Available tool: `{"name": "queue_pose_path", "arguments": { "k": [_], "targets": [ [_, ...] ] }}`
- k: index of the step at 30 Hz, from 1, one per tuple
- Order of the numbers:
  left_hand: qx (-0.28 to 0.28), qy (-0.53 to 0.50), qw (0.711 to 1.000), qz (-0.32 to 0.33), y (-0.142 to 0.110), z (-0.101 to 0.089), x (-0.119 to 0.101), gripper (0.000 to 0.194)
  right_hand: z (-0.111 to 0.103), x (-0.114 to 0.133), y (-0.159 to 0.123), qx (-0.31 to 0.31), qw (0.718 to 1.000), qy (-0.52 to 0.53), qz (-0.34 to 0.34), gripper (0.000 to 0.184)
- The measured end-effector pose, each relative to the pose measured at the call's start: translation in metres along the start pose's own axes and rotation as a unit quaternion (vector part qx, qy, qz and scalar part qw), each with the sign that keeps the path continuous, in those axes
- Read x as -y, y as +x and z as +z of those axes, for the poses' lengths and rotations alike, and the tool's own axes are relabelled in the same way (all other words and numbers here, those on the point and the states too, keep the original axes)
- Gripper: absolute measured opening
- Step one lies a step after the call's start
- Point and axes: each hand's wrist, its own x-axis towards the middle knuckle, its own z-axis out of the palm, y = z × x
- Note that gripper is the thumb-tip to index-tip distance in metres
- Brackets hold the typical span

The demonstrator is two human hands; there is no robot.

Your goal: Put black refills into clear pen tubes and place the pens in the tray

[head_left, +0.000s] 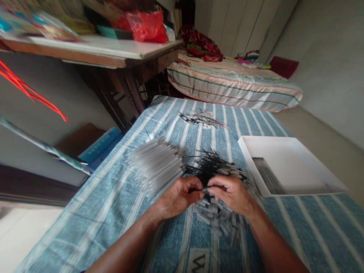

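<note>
My left hand (184, 193) and my right hand (231, 193) meet at the middle of the table, fingertips pinched close together. A small dark piece shows between them, too small and blurred to name. Left of my left hand lies a broad stack of pale grey slender tubes (157, 163), side by side. Just beyond my fingers is a heap of thin black sticks (213, 163) with some lighter ends. Below my right hand, short grey cap-like pieces (224, 223) lie in a loose pile, partly covered by the hand.
A white shallow box (295, 163) at the right holds a row of dark grey slim sticks (265, 174). Farther back on the striped tablecloth (125, 189) lies a small scattered bunch of thin pieces (199, 118). A cluttered side table (113, 49) stands left, a bed (233, 81) behind.
</note>
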Motion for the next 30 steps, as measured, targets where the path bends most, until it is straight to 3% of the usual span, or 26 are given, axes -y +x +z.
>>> {"name": "queue_pose_path", "arguments": {
  "k": [3, 8, 12, 16, 20, 24, 28, 30],
  "targets": [
    [0.006, -0.012, 1.000, -0.003, 0.0000, 0.0009, -0.0001, 0.009, 0.0010, 0.0013, 0.0002, -0.003, 0.999, -0.053, 0.006, 0.035],
    [0.003, -0.014, 1.000, 0.000, 0.0004, 0.0017, 0.0003, 0.009, 0.0014, 0.0010, 0.0010, -0.002, 0.999, -0.032, 0.013, 0.021],
    [0.016, -0.025, 1.000, -0.004, 0.0004, 0.0020, 0.0007, 0.009, 0.0026, 0.0006, 0.0017, -0.004, 0.997, -0.078, 0.023, 0.039],
    [0.004, -0.030, 1.000, -0.005, -0.0001, 0.0021, -0.0010, 0.008, 0.0029, 0.0029, 0.0016, 0.004, 0.998, -0.057, 0.025, 0.026],
    [0.010, -0.049, 0.999, -0.009, -0.0006, 0.0025, -0.0020, 0.009, 0.0027, 0.0034, 0.0005, 0.002, 0.997, -0.072, 0.037, 0.043],
    [0.003, -0.037, 0.999, -0.010, -0.0006, 0.0026, -0.0021, 0.010, 0.0029, 0.0048, 0.0000, 0.006, 0.998, -0.036, 0.041, 0.030],
    [0.015, -0.030, 0.999, -0.010, 0.0000, 0.0030, -0.0015, 0.008, 0.0036, 0.0061, 0.0001, -0.003, 0.997, -0.042, 0.061, 0.040],
    [0.010, -0.026, 1.000, -0.009, 0.0002, 0.0028, -0.0008, 0.008, 0.0036, 0.0057, 0.0000, 0.000, 0.997, -0.025, 0.070, 0.035]
  ]
}}
